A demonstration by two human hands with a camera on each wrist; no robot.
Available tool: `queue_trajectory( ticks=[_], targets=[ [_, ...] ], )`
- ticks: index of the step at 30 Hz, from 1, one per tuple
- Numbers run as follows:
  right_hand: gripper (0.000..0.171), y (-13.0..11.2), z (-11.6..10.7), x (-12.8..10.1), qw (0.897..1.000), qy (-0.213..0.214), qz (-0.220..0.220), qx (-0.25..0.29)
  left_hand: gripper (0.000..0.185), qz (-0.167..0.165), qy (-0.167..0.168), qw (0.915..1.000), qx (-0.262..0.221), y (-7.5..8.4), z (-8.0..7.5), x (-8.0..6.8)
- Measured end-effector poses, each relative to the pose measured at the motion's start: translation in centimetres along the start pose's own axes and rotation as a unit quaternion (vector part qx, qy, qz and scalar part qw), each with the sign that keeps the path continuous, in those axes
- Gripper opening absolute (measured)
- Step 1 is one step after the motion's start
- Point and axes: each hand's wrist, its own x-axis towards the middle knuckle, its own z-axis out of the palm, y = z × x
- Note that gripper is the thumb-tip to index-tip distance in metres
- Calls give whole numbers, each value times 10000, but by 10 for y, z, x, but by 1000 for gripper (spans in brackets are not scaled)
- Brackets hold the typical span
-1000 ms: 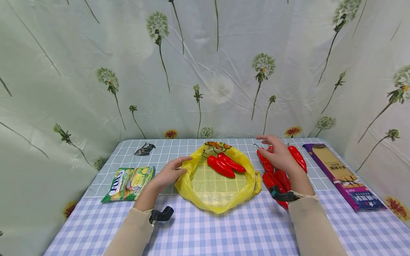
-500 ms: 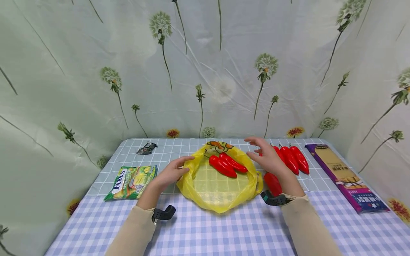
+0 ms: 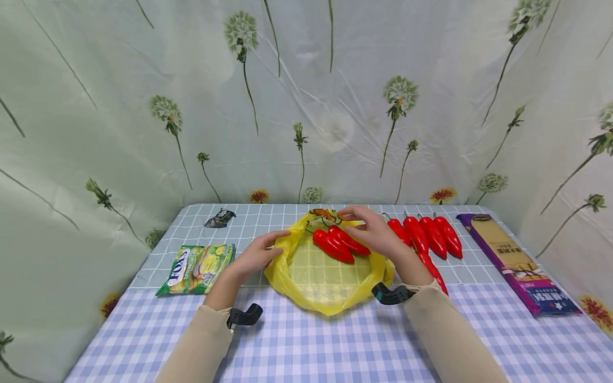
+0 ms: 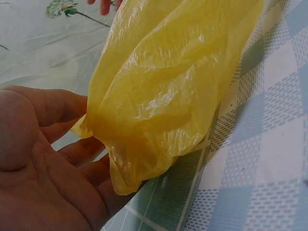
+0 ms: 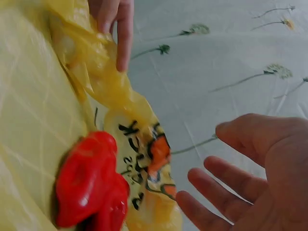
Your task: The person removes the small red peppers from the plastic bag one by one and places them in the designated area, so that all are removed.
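A yellow plastic bag (image 3: 306,303) lies with its mouth spread wide, and red chili peppers (image 3: 332,249) rest inside it. My left hand (image 3: 256,255) is at the bag's left rim, thumb and fingers apart; in the left wrist view its fingers (image 4: 82,151) lie against the outside of the yellow plastic. Over the bag's upper right side is my right hand (image 3: 375,231), fingers spread and holding nothing. The right wrist view shows the same empty hand (image 5: 240,178) beside the printed edge of the bag, close to the peppers (image 5: 86,180).
More red peppers (image 3: 433,239) lie in a row right of the bag, one pepper (image 3: 433,271) nearer me. A purple pasta packet (image 3: 519,266) is at the far right. On the left are a green Fox's candy bag (image 3: 196,269) and a small black wrapper (image 3: 220,218).
My right hand has moved left from above the pepper row to over the bag's right rim, uncovering the peppers there. The left hand stays at the left rim.
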Motion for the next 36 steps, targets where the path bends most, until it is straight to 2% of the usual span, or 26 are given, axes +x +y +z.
queue_trajectory(
  ticks=[3, 6, 9, 13, 24, 28, 36],
  targets=[
    [40, 0, 7, 4, 9994, -315, 137, 108, 47, -9, 0, 10000, -8, 0, 0, 0],
    [41, 1, 14, 7, 9983, -560, 181, -9, 47, -14, -2, 10000, -3, 0, 0, -1],
    [44, 2, 19, 10, 9968, -755, 241, -80, 47, 2, -1, 10000, 13, 1, 0, -1],
    [46, 4, 26, 13, 9951, -926, 321, 89, 46, -5, 13, 10000, 29, 2, 0, -2],
    [47, 10, 40, 17, 9944, -1036, 220, -72, 47, 128, -29, 9998, -137, 4, 3, -3],
    [47, 10, 43, 17, 9934, -1085, 222, -291, 47, 139, -52, 9998, -158, 4, 3, -3],
    [30, 13, 46, 15, 9894, -1142, 187, -877, 46, 137, -53, 9998, -155, 5, 2, -4]
  ],
)
